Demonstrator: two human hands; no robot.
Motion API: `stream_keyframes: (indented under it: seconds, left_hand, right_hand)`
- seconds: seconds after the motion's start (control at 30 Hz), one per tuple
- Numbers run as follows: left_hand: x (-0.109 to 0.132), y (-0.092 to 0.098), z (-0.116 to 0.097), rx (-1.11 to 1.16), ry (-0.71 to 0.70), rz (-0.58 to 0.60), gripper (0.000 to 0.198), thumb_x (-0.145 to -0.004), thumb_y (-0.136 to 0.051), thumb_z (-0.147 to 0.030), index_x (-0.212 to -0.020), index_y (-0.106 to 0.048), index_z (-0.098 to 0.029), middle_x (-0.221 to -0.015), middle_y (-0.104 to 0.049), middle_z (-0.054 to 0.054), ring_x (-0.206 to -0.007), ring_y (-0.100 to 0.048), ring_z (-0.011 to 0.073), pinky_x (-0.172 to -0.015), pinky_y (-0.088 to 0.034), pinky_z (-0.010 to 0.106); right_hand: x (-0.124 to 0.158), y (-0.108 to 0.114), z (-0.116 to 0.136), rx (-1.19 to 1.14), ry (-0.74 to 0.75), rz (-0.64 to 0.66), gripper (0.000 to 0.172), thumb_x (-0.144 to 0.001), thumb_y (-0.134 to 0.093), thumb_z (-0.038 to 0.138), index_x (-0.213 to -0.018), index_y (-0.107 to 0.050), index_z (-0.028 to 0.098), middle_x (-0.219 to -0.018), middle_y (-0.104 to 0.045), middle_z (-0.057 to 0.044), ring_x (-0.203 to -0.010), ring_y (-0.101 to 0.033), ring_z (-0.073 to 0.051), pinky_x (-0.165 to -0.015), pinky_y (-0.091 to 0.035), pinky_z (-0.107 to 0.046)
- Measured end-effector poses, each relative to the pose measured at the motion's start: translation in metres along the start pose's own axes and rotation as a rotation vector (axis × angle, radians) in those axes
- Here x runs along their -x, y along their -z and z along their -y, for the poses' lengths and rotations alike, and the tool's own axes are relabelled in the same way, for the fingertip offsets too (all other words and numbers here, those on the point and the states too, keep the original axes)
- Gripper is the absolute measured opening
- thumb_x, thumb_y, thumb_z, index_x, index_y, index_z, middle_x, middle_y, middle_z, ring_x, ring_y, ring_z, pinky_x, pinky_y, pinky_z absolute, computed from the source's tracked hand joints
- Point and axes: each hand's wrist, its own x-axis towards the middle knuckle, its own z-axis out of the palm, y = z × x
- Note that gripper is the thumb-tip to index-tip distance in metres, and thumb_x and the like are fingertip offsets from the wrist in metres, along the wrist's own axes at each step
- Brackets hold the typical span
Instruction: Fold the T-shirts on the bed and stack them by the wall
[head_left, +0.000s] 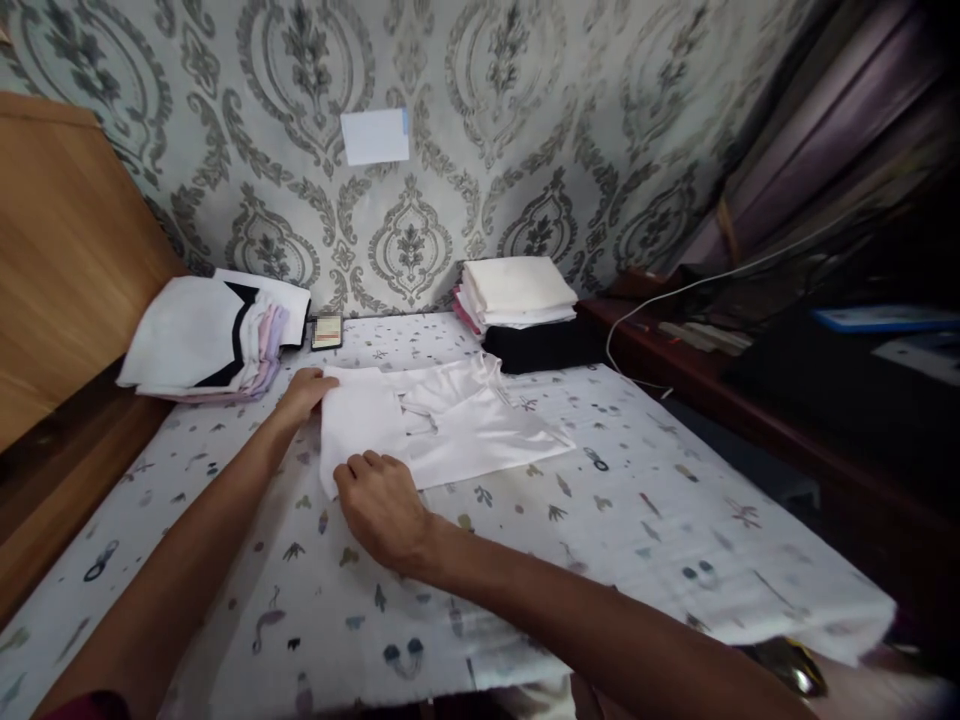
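A white garment (457, 430) lies on the patterned cloth, its left part folded over into a smooth flap and its right end spreading to a point. Thin cords, like drawstrings, show near its middle; its exact kind is unclear. At the flap's far left corner, my left hand (304, 395) is closed with the thumb over the fabric edge. My right hand (381, 505) is closed at the near left corner, knuckles up, with its fingertips hidden beneath it.
A stack of folded clothes (187, 335) sits at the back left beside a small dark-framed box (327, 332). More folded fabrics (517, 285) stand at the back right, with a black folded cloth (547, 345) by them. A white cable (675, 290) hangs on the right.
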Motion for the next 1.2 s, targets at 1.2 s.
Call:
stream_keyframes:
  seconds: [1.2]
  left_hand:
    - [0.014, 0.009, 0.013, -0.8, -0.588, 0.055, 0.028, -0.085, -0.054, -0.016, -0.111, -0.064, -0.016, -0.113, -0.068, 0.013, -0.107, -0.06, 0.0263, -0.094, -0.046, 0.039]
  right_hand:
    - [0.021, -0.013, -0.033, -0.427, -0.404, 0.004, 0.008, -0.089, -0.058, 0.015, -0.086, -0.064, 0.02, -0.093, -0.066, -0.004, -0.085, -0.059, -0.018, -0.072, -0.039, -0.029]
